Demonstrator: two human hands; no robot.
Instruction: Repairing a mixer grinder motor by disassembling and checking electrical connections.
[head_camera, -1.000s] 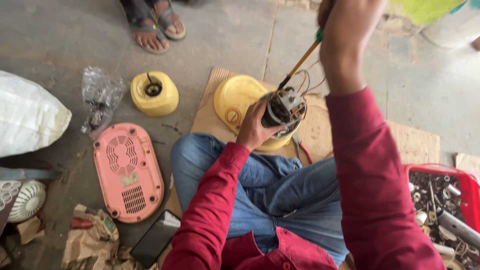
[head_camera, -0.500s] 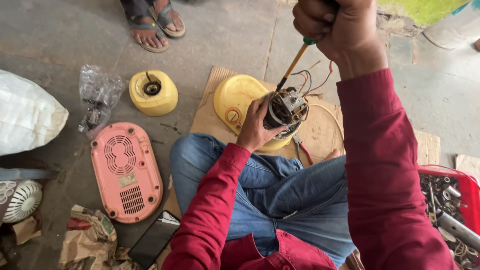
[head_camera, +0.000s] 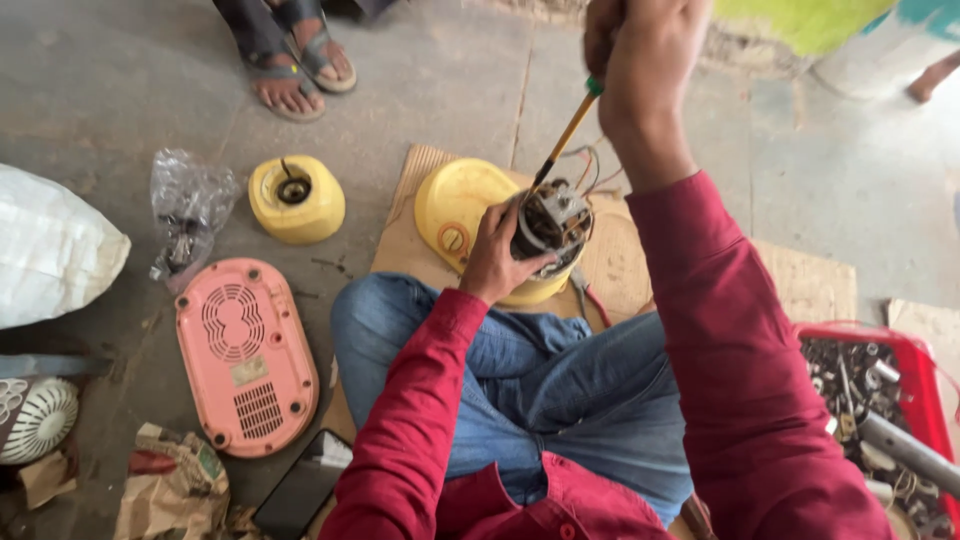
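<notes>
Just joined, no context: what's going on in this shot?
A person in a red shirt sits on the floor, working on a small electric motor with exposed wires. The left hand grips the motor over a round yellow plastic housing. The right hand holds a yellow-shafted, green-handled screwdriver, tip down in the motor. A pink vented plastic cover and a red tray of metal parts lie nearby.
</notes>
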